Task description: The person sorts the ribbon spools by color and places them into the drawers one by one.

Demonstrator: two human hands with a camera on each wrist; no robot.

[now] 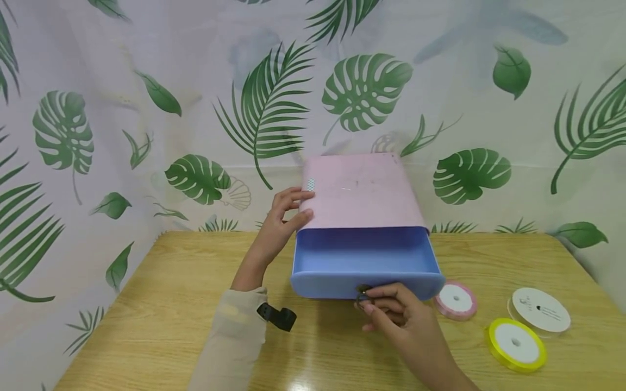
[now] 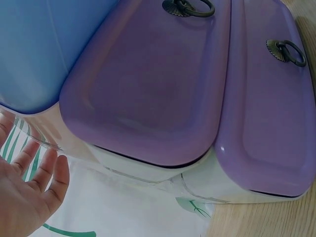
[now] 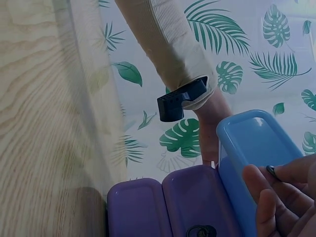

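While hands (image 1: 277,224) (image 1: 412,325) touch casing (image 1: 362,190) and handle (image 1: 363,288) — the blue drawer (image 1: 325,285) juts between.

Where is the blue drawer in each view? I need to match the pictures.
Head: blue drawer, below and right of centre.
Left wrist: blue drawer, top-left corner.
Right wrist: blue drawer, lower right, partly behind the right hand.
Shared landmark: the leaf-print backdrop.
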